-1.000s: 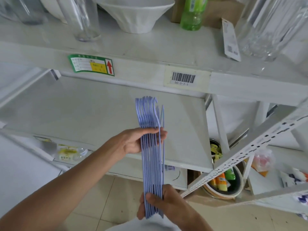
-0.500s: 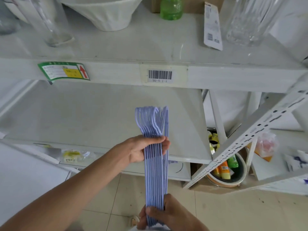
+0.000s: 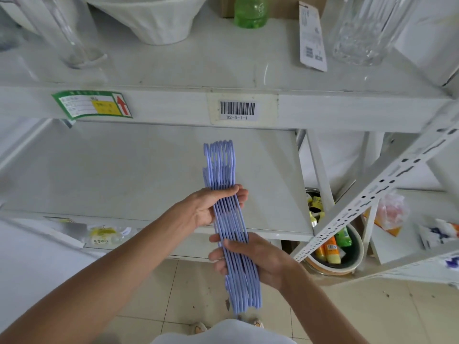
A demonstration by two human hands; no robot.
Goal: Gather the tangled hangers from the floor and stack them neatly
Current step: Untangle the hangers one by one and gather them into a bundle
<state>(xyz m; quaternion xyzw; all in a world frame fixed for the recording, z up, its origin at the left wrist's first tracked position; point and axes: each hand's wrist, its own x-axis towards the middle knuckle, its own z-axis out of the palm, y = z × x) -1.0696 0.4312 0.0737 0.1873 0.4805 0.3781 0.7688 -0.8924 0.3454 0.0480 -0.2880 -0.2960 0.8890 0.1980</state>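
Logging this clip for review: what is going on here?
A person holds a bundle of light purple hangers edge-on in both hands, in front of a white shelf. The left hand grips the bundle just below the hooks; the right hand grips it lower down. The hangers lie side by side, hooks aligned and pointing up. None show on the tiled floor in view.

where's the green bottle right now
In the head view the green bottle stands at the top centre, on the upper shelf, just right of the white bowl and left of the hanging barcode tag.
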